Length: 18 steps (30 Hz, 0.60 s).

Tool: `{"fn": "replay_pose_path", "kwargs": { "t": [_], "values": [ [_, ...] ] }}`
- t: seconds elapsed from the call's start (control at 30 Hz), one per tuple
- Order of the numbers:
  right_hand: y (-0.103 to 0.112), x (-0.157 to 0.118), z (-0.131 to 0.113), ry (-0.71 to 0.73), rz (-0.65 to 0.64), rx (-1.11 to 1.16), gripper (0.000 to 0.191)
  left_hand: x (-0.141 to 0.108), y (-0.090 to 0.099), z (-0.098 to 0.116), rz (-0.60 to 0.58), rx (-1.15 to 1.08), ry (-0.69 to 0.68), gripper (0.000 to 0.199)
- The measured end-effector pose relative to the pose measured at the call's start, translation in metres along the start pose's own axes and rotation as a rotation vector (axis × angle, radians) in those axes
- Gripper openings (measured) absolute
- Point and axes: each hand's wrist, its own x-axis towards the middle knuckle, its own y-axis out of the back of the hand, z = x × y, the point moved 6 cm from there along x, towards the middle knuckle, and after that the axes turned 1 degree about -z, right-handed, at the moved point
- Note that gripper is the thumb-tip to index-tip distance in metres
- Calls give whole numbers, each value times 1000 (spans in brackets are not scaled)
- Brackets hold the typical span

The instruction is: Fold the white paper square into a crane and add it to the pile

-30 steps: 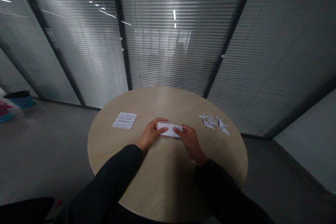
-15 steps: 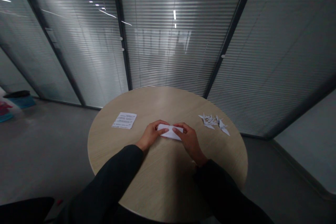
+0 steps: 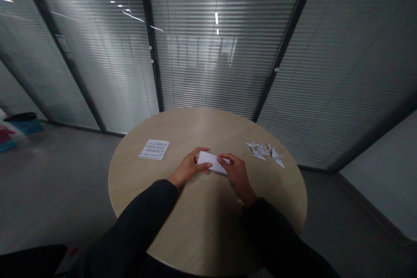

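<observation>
On the head cam, everything centers on the folded white paper (image 3: pixel 211 162), a long, narrow rectangle lying flat and slightly skewed on the round wooden counter (image 3: pixel 208 128). Your left hand (image 3: pixel 189 167) is at the paper's left end, and your right hand (image 3: pixel 237 173) is at its right end. Your left fingers (image 3: pixel 203 165) and right fingers (image 3: pixel 224 157) both look lightly closed on the paper, pinning it down rather than clenching it. Left of the paper there's a printed sheet (image 3: pixel 153 149), and right of it, a small pile of paper cranes (image 3: pixel 264 152). My read is that you're partway through folding, with the paper at a flat strip stage. The next move looks like it calls for squaring up the edges and pressing a firm crease while you keep the paper steady.
</observation>
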Motion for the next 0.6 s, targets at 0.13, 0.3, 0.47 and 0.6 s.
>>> {"fn": "replay_pose_path", "kwargs": {
  "t": [0.13,0.3,0.47,0.6],
  "values": [
    [1,0,1,8,12,2,29,-1,1,-2,28,-36,47,66],
    [0,-3,-2,15,14,19,27,0,5,-4,80,-67,85,65],
    [0,-3,-5,13,17,-14,28,0,5,-3,90,-69,79,62],
    [4,-1,-1,6,45,-20,31,-1,2,-6,59,-109,122,62]
  ]
}}
